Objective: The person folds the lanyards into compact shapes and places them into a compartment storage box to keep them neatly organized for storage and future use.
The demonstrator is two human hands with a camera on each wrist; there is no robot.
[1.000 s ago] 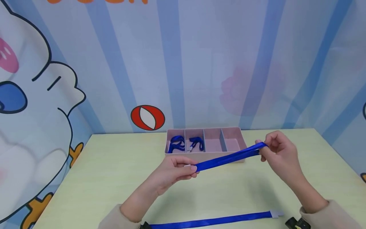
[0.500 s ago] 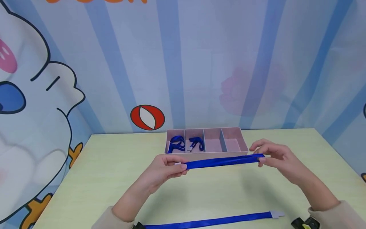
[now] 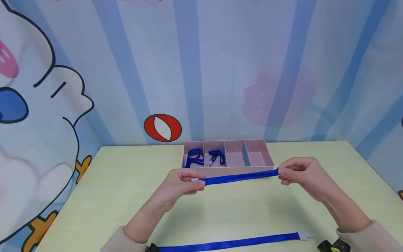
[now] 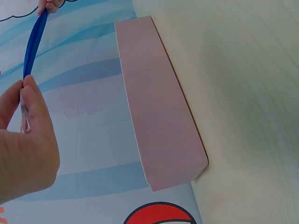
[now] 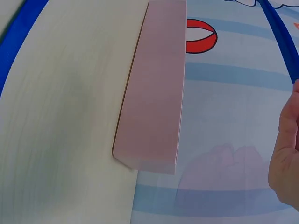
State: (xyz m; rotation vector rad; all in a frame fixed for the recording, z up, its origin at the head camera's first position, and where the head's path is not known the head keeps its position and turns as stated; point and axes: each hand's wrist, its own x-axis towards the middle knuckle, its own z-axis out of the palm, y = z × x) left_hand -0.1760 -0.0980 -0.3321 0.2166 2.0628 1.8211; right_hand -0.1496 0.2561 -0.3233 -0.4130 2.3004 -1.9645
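A folded blue lanyard (image 3: pixel 240 177) is stretched between both hands above the table, in front of the pink box. My left hand (image 3: pixel 181 185) pinches its left end between thumb and fingers, where a whitish clip (image 4: pixel 25 114) shows in the left wrist view. The right hand (image 3: pixel 300 173) pinches the other end of the band. Below them, another blue lanyard (image 3: pixel 230 243) lies flat along the front of the table, its pale plastic clip (image 3: pixel 304 236) at the right end.
A pink box (image 3: pixel 236 171) with several compartments stands at the back of the table (image 3: pixel 132 182). Its two left compartments hold a coiled blue lanyard (image 3: pixel 195 156) and a smaller blue lanyard bundle (image 3: pixel 216 157). Behind stands a printed backdrop (image 3: pixel 220 70).
The right hand has moved lower, reopened its fingers and pinched the band again a little further left. The left hand has shifted slightly left, and the band now lies flatter.
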